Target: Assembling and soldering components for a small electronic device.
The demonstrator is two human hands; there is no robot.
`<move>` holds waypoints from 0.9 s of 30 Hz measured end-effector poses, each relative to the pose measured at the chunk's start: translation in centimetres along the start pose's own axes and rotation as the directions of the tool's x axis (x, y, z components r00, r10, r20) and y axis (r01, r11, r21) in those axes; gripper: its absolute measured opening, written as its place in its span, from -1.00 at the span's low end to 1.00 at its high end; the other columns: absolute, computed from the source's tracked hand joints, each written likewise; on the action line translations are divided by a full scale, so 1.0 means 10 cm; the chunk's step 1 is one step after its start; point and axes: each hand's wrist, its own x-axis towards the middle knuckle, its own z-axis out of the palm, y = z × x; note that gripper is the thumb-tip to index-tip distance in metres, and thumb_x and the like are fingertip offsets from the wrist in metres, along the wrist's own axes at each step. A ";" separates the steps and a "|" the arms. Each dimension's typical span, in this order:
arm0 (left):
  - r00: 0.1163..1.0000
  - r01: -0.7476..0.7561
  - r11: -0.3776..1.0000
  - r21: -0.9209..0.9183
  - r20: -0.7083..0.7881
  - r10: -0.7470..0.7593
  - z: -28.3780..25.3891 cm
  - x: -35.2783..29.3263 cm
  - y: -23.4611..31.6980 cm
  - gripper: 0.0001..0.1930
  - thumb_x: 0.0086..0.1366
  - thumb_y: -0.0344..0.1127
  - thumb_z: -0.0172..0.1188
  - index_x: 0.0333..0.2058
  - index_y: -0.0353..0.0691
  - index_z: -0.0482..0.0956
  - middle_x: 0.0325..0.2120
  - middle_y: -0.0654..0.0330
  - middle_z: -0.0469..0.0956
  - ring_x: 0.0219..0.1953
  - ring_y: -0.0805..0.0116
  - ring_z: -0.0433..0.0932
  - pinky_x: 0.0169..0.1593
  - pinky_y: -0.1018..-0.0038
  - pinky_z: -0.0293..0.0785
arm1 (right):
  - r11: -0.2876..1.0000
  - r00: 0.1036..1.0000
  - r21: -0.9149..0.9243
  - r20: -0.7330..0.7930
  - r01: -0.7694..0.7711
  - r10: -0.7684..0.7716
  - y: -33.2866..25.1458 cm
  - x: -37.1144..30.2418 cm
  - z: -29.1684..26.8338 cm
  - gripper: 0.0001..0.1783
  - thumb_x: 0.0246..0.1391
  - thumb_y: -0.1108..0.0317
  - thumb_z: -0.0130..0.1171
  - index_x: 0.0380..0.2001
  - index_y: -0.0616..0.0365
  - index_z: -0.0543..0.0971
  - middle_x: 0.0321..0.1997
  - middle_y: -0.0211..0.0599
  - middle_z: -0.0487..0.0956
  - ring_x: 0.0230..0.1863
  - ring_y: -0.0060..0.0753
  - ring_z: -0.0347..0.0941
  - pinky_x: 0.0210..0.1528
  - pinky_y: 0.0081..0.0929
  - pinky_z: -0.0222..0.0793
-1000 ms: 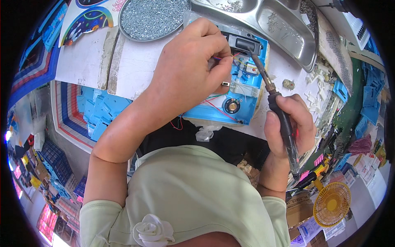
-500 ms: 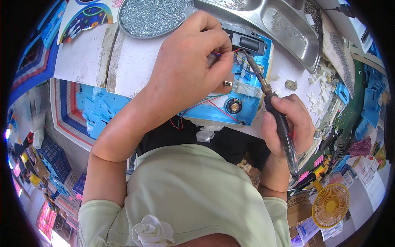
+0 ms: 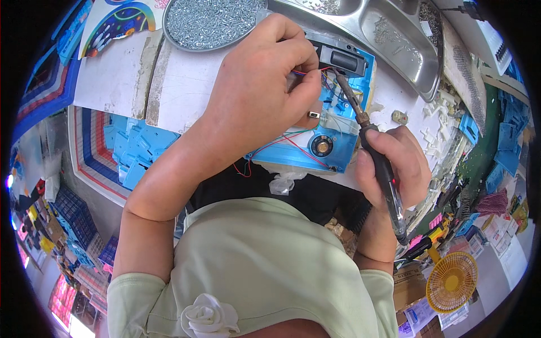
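My left hand [image 3: 262, 81] reaches over a blue plastic housing [image 3: 350, 151], its thumb and forefinger pinched on a thin red wire [image 3: 325, 69]. Wrapped in my right hand [image 3: 407, 163] is a soldering iron [image 3: 384, 172] with a dark handle. Its tip points up and left to the wire's end, beside a black battery compartment [image 3: 345, 61]; whether it touches metal there is too small to tell. A round speaker [image 3: 322, 146] sits in the housing's near part. Several coloured wires run inside, and a small switch [image 3: 314, 115] shows just below my left fingers, which hide part of the housing.
A round tray of small metal pins [image 3: 211, 23] stands at the back left. A steel compartment tray [image 3: 403, 53] with small parts is at the back right. White plastic pieces [image 3: 437, 127] lie on the right, blue plastic parts [image 3: 138, 149] in a bin on the left.
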 end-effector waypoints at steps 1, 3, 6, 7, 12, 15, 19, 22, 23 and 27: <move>1.000 0.003 1.000 0.003 -0.003 -0.003 0.00 0.00 0.00 -0.93 0.24 -0.52 0.27 -0.34 -0.41 0.59 -0.26 0.24 0.39 -0.38 0.60 0.43 -0.35 0.64 0.40 | 1.000 0.999 -0.023 0.043 0.019 -0.018 -0.01 0.03 -0.02 -0.64 -0.01 0.56 0.38 -0.10 0.31 0.57 -0.53 -0.19 0.53 -0.54 -0.31 0.43 -0.48 -0.45 0.31; 1.000 0.008 1.000 0.008 -0.009 -0.008 0.00 -0.01 0.01 -0.93 0.24 -0.52 0.27 -0.34 -0.42 0.58 -0.25 0.24 0.39 -0.39 0.61 0.43 -0.35 0.64 0.39 | 0.996 0.992 -0.077 0.124 0.045 -0.036 0.01 0.04 -0.08 -0.63 -0.02 0.57 0.38 -0.10 0.31 0.57 -0.54 -0.19 0.52 -0.55 -0.28 0.43 -0.48 -0.43 0.31; 0.999 0.033 0.999 0.017 -0.001 -0.033 -0.01 -0.01 0.03 -0.93 0.24 -0.52 0.27 -0.34 -0.41 0.58 -0.24 0.24 0.40 -0.40 0.62 0.43 -0.35 0.64 0.39 | 0.996 0.991 -0.070 0.129 0.050 -0.041 0.02 0.03 -0.11 -0.62 -0.03 0.57 0.39 -0.10 0.32 0.57 -0.55 -0.18 0.52 -0.56 -0.27 0.43 -0.49 -0.42 0.31; 1.000 0.025 1.000 0.014 -0.009 -0.025 0.00 -0.01 0.03 -0.93 0.24 -0.52 0.27 -0.34 -0.41 0.58 -0.25 0.24 0.40 -0.40 0.61 0.43 -0.35 0.64 0.39 | 0.997 0.993 -0.050 0.112 0.050 -0.044 0.02 0.02 -0.10 -0.62 -0.03 0.56 0.39 -0.10 0.32 0.57 -0.55 -0.18 0.52 -0.56 -0.27 0.43 -0.49 -0.42 0.31; 0.999 -0.022 0.999 0.040 -0.031 0.023 0.02 -0.01 0.00 -0.93 0.23 -0.52 0.28 -0.34 -0.40 0.58 -0.26 0.23 0.41 -0.39 0.61 0.44 -0.35 0.63 0.40 | 0.999 0.996 0.004 0.076 0.042 -0.042 0.01 0.02 -0.12 -0.62 -0.03 0.55 0.39 -0.10 0.34 0.56 -0.55 -0.17 0.52 -0.56 -0.28 0.42 -0.49 -0.43 0.31; 0.999 -0.010 0.999 0.049 -0.030 0.012 0.02 -0.01 0.00 -0.93 0.22 -0.51 0.29 -0.35 -0.40 0.58 -0.27 0.23 0.42 -0.40 0.60 0.44 -0.35 0.62 0.40 | 1.000 1.000 0.016 0.011 -0.003 0.003 0.11 -0.14 -0.12 -0.62 -0.03 0.53 0.39 -0.11 0.35 0.55 -0.53 -0.16 0.52 -0.55 -0.32 0.43 -0.48 -0.47 0.32; 1.000 -0.004 0.998 0.064 -0.027 0.006 0.01 0.00 0.02 -0.92 0.22 -0.50 0.29 -0.37 -0.39 0.58 -0.27 0.24 0.42 -0.42 0.59 0.44 -0.37 0.62 0.40 | 0.994 0.995 0.051 -0.016 -0.093 0.094 0.12 -0.25 -0.15 -0.61 -0.04 0.52 0.41 -0.12 0.36 0.55 -0.47 -0.14 0.54 -0.51 -0.36 0.44 -0.46 -0.53 0.32; 0.999 -0.018 0.997 0.081 -0.040 0.021 0.03 -0.01 0.01 -0.92 0.21 -0.50 0.31 -0.37 -0.38 0.59 -0.27 0.23 0.44 -0.43 0.57 0.46 -0.37 0.60 0.41 | 0.994 0.996 0.076 0.000 -0.085 0.085 0.06 -0.18 -0.14 -0.60 -0.05 0.51 0.42 -0.12 0.35 0.54 -0.44 -0.13 0.55 -0.50 -0.38 0.44 -0.45 -0.55 0.31; 0.999 -0.016 0.996 0.090 -0.040 0.020 0.03 -0.01 0.01 -0.92 0.21 -0.50 0.32 -0.37 -0.38 0.60 -0.28 0.23 0.45 -0.43 0.56 0.47 -0.37 0.60 0.42 | 0.994 0.997 0.072 0.007 -0.076 0.076 0.06 -0.18 -0.15 -0.60 -0.05 0.51 0.42 -0.12 0.34 0.54 -0.43 -0.12 0.55 -0.50 -0.38 0.44 -0.45 -0.55 0.31; 0.994 -0.075 0.990 0.118 -0.071 0.084 0.07 -0.02 -0.04 -0.90 0.18 -0.49 0.36 -0.38 -0.37 0.61 -0.28 0.21 0.48 -0.39 0.50 0.52 -0.35 0.57 0.46 | 0.972 0.972 0.003 0.037 -0.233 0.233 0.05 -0.24 -0.20 -0.60 -0.07 0.50 0.43 -0.13 0.33 0.55 -0.43 -0.13 0.56 -0.48 -0.36 0.46 -0.43 -0.54 0.34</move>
